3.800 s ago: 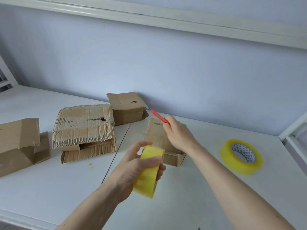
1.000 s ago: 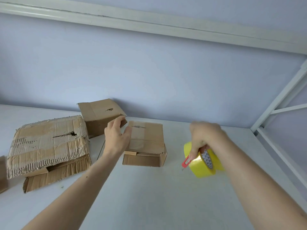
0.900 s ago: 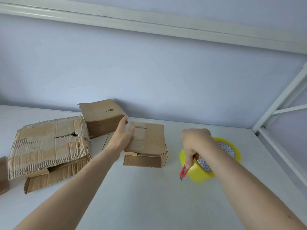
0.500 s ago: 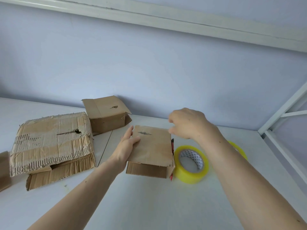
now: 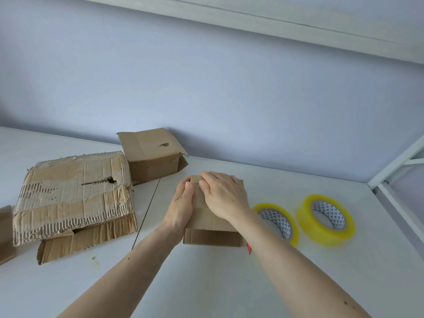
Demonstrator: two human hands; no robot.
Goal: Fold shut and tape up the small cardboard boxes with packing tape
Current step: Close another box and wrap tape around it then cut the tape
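Observation:
A small cardboard box (image 5: 207, 235) sits on the white table (image 5: 206, 283) in front of me, its top flap folded down. My left hand (image 5: 181, 210) lies along the box's left side, thumb on the top. My right hand (image 5: 223, 193) rests flat on the top flap and presses it. Two yellow tape rolls lie flat to the right: the near roll (image 5: 278, 222) beside my right wrist, the far roll (image 5: 325, 219) beyond it. A red cutter tip (image 5: 248, 248) pokes out at the box's right front corner.
Another small box (image 5: 151, 154) with a loose flap stands against the wall behind. A large torn, crushed box (image 5: 71, 198) lies to the left, with another box's edge (image 5: 5, 235) at the frame's left border. A white metal frame (image 5: 394, 193) bounds the table's right side.
My right hand set the tape roll and red cutter down beside the box, then moved onto the box's top. My left hand stayed on the box's left side.

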